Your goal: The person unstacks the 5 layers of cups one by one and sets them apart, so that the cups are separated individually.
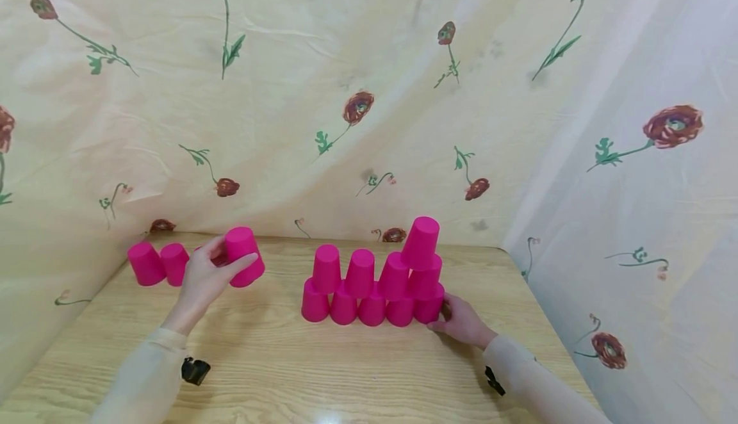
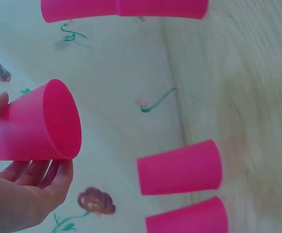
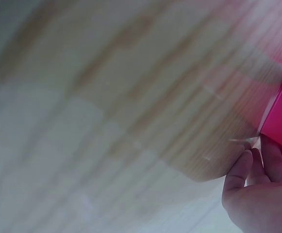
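My left hand (image 1: 206,277) grips a pink cup (image 2: 19,128) between thumb and fingers, raised off the table with its mouth down. At the right, my right hand (image 1: 461,321) holds the end cup (image 1: 428,305) of a stack's bottom row, thumb in front and fingers at its far side. In the right wrist view, fingertips (image 3: 272,145) meet that cup's pink wall near the rim. The stack has several upside-down cups below, a second row (image 1: 360,273) over them, and one cup (image 1: 422,243) on top at the right end.
More upside-down pink cups, one at the far left (image 1: 146,264) and another beside it (image 1: 174,264), stand near the back edge; one more is mostly hidden behind my left hand. A flowered cloth (image 1: 369,142) hangs behind the wooden table (image 1: 323,373) and along its sides.
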{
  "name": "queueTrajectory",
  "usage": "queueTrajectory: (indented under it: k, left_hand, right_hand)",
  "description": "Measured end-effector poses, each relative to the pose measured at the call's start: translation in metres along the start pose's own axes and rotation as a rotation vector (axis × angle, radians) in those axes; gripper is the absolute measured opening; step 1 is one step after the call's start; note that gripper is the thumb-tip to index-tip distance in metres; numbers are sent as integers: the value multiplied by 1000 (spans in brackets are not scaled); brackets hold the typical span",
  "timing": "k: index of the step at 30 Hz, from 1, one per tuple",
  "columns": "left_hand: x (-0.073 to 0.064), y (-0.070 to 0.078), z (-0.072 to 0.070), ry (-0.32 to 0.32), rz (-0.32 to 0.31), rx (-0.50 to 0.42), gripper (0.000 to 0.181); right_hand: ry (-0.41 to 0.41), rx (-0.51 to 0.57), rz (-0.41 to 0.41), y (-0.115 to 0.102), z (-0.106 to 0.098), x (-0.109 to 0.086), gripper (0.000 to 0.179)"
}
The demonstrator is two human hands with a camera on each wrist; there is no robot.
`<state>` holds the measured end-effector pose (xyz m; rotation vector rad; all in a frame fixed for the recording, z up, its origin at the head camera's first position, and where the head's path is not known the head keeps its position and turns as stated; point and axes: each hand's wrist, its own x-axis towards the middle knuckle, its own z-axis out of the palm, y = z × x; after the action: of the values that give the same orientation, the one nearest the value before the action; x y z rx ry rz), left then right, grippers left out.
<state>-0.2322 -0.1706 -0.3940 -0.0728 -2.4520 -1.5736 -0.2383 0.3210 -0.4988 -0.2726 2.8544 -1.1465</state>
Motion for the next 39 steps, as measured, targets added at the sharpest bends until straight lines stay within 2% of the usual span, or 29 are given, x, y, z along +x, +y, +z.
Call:
queueTrajectory:
  k: [7,11,14,16,22,27,30,35,39]
  left_hand:
    - [-13,-21,-13,-30,-100,15,83]
    - [-19,-37,-20,-30,-108,65,77]
    - [-19,-48,-27,-11,-97,113,74]
    - [-19,-56,-32,-3,-111,140,75]
    - [-18,-81,-52,7,-235,213,83]
    - [-17,-100,-74,41,-293,266,81]
    - [-17,-109,-84,50,-332,263,81]
    - [-17,-121,-92,55,-396,258,82]
    - [-15,-129,-95,72,-420,285,82]
  right_hand:
    - [-1,-17,-18,2,0,0,67]
    - [-3,-21,-19,4,0,1,68]
    - [-3,-14,-22,4,0,1,67]
    - [0,-12,-25,4,0,1,67]
    - [-7,-9,-26,3,0,0,66]
    - [1,-8,-25,1,-1,0,66]
    - [1,-16,-20,1,-1,0,66]
    - [5,-13,2,1,-1,-1,67]
    - [5,-7,12,1,0,0,68]
